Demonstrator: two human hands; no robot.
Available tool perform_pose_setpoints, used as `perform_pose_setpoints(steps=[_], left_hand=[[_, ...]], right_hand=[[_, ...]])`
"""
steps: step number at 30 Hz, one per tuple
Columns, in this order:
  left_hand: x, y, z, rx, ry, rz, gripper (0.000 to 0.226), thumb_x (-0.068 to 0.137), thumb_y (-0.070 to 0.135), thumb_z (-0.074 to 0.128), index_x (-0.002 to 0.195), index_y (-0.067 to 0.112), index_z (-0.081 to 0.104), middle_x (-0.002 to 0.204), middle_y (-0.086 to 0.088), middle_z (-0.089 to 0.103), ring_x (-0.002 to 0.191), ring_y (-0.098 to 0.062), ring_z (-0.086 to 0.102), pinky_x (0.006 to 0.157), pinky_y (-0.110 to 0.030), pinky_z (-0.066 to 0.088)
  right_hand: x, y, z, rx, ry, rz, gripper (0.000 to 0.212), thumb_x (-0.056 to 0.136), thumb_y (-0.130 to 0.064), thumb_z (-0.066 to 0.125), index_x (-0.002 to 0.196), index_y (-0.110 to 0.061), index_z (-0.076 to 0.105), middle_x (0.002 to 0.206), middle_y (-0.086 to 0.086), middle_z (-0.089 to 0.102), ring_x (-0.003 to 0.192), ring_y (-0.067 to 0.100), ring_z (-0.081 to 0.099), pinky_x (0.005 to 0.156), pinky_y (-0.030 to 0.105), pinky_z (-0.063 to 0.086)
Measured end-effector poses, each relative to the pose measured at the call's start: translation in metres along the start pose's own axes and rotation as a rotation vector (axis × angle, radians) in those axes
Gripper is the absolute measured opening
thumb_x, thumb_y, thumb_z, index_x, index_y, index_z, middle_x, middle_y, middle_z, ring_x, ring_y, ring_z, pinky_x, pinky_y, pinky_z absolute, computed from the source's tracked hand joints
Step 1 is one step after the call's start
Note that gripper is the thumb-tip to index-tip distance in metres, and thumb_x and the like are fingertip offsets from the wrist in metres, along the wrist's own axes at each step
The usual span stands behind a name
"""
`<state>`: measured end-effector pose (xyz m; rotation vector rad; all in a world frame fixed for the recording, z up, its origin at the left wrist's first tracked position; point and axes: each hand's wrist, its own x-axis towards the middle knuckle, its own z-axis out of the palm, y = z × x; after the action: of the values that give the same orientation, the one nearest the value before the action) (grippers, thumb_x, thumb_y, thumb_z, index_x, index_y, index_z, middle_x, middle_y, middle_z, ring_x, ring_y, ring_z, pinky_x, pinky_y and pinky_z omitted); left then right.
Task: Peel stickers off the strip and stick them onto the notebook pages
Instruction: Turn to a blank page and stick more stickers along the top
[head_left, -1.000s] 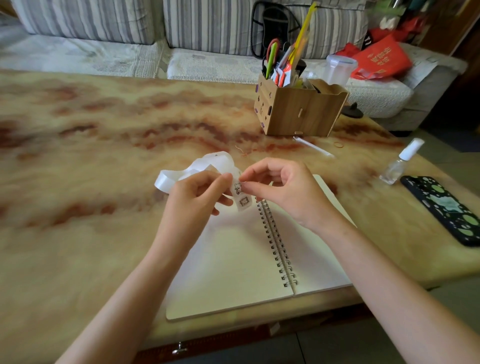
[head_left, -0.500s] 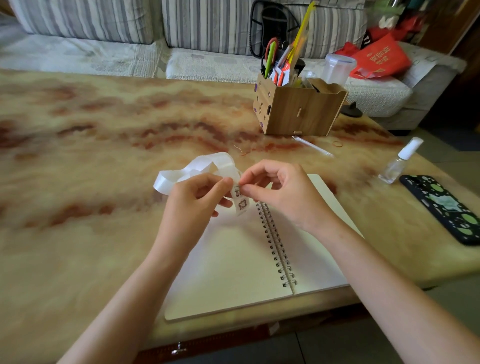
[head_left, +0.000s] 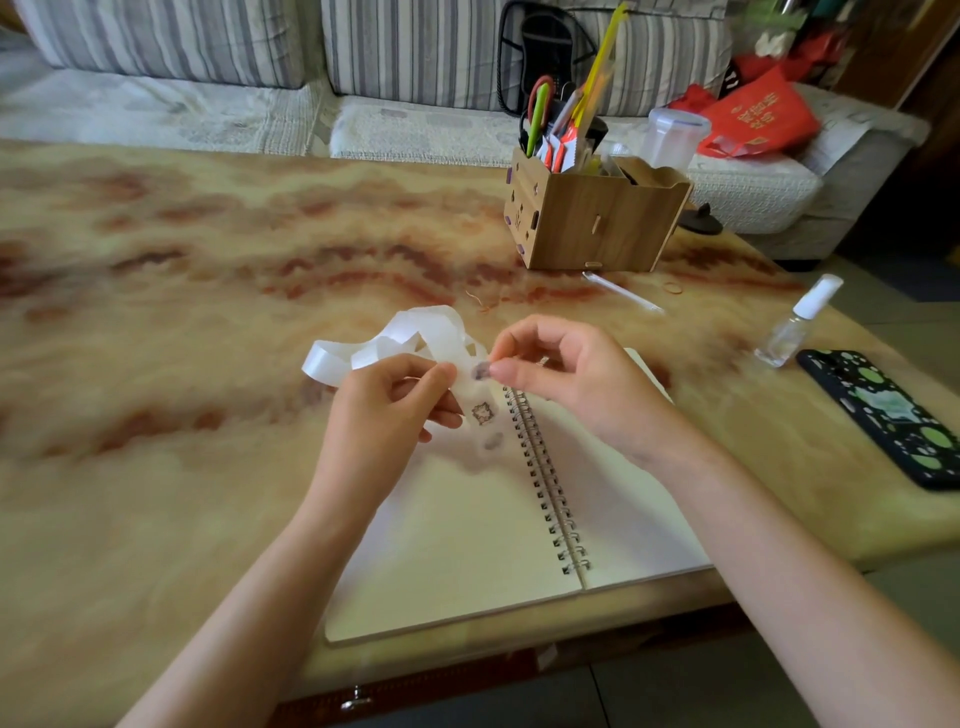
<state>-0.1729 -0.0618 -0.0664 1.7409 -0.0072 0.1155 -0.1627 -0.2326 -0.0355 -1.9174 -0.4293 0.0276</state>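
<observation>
An open spiral notebook (head_left: 457, 535) with blank cream pages lies at the table's near edge. Above its top left corner my left hand (head_left: 384, 410) holds a long white sticker strip (head_left: 415, 332), which curls away to the left. A square sticker (head_left: 483, 413) shows on the strip's hanging end. My right hand (head_left: 566, 379) pinches a small purple sticker (head_left: 480, 370) at the strip, thumb and forefinger together beside my left thumb.
A wooden organiser box (head_left: 597, 223) with scissors and pens stands at the back right. A small spray bottle (head_left: 797, 322) and a dark phone (head_left: 893, 415) lie at the right edge. A white stick (head_left: 623, 293) lies by the box. A sofa runs behind the table.
The strip's hanging end has slid lower and another sticker shows at the bottom. My right fingertips now pinch a small purple sticker at the strip's edge. Both hands stay above the notebook.
</observation>
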Motion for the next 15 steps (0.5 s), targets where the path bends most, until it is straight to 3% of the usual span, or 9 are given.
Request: perform_pose_setpoints(steps=[4,10,15], left_hand=[[0.0,-0.001,0.001,0.021,-0.009,-0.002,0.019,0.091,0.017,0.059,0.075,0.014,0.068,0.058,0.007,0.067,0.057,-0.003,0.063,0.048,-0.011,0.041],[-0.001,-0.005,0.003,0.046,-0.05,-0.036,0.02,0.09,0.017,0.06,0.072,0.015,0.068,0.055,0.011,0.065,0.055,0.001,0.06,0.049,-0.008,0.04],[0.0,-0.006,0.005,0.064,-0.069,-0.047,0.022,0.09,0.017,0.061,0.069,0.017,0.066,0.052,0.012,0.064,0.051,0.003,0.058,0.048,-0.008,0.038]], right_hand=[[0.004,0.003,-0.022,0.048,0.083,0.085,0.01,0.087,-0.008,0.066,0.083,-0.017,0.064,0.07,-0.01,0.063,0.06,0.004,0.053,0.051,0.017,0.034],[0.012,0.037,-0.074,-0.009,0.38,0.318,0.007,0.084,-0.011,0.069,0.078,-0.013,0.067,0.065,-0.002,0.06,0.05,0.005,0.048,0.043,0.015,0.029],[0.009,0.061,-0.09,-0.08,0.464,0.379,0.01,0.085,-0.006,0.067,0.076,-0.011,0.065,0.064,0.003,0.053,0.052,0.01,0.041,0.042,0.012,0.029]])
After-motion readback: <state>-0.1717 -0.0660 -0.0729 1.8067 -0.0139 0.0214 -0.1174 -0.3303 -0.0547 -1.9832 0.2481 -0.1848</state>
